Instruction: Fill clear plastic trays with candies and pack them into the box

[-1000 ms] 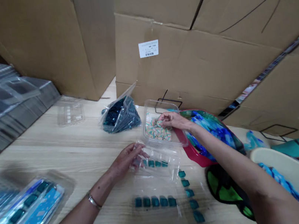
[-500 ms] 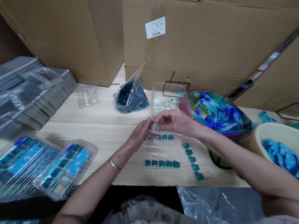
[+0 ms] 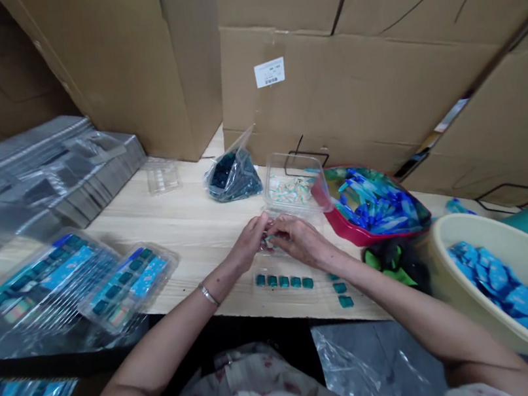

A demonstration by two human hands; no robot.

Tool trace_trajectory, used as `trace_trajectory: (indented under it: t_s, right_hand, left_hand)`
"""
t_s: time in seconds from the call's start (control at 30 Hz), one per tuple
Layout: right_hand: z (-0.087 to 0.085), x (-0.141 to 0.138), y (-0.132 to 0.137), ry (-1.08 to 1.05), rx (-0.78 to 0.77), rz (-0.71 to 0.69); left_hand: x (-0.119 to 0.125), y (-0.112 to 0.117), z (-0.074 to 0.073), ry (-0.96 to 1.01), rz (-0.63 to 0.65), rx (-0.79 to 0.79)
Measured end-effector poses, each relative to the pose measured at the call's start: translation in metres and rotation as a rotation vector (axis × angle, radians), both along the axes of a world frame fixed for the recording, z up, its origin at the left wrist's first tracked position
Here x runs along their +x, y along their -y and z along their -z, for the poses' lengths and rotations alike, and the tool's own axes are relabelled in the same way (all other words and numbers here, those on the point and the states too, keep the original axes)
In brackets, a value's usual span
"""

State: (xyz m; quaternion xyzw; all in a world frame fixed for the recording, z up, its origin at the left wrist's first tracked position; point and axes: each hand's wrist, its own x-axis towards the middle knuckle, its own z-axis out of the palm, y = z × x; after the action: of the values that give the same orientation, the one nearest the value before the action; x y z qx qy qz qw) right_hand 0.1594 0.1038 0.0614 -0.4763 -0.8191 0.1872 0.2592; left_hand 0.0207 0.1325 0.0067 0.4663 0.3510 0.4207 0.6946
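My left hand (image 3: 250, 241) is closed, its fingertips meeting those of my right hand (image 3: 299, 240) over the near side of the clear box. Pinched in my right fingers is a small pale-and-teal piece (image 3: 269, 242), mostly hidden. What the left fingers grip cannot be made out. Just below lies a clear plastic tray (image 3: 286, 295) with a row of teal square pieces (image 3: 284, 282). More teal squares (image 3: 340, 288) run in a column under my right forearm. Behind the hands stands a clear box (image 3: 293, 190) of small pale pieces.
A bag of dark teal pieces (image 3: 233, 176) and a red tub of blue packets (image 3: 374, 201) stand behind. At right is a cream bucket (image 3: 442, 244). Filled clear packs (image 3: 128, 284) and stacked clear trays (image 3: 68, 181) are at left. Cardboard boxes (image 3: 316, 84) wall the back.
The view has shifted slightly. Both hands sit lower and closer together, and my right forearm now covers part of the teal column.
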Motion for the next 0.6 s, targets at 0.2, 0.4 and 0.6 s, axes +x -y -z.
trace_trajectory:
  t_s: [0.2, 0.4, 0.6]
  right_hand:
    - [0.01, 0.003, 0.008, 0.031, 0.158, 0.065]
    - [0.008, 0.007, 0.014, 0.124, 0.245, 0.044]
    - [0.006, 0.003, 0.018, 0.297, 0.342, 0.029]
  left_hand:
    - [0.0, 0.005, -0.003, 0.024, 0.023, -0.048]
    - [-0.004, 0.004, -0.003, 0.07, -0.015, -0.116]
    - [-0.002, 0.002, -0.004, 0.068, -0.051, -0.125]
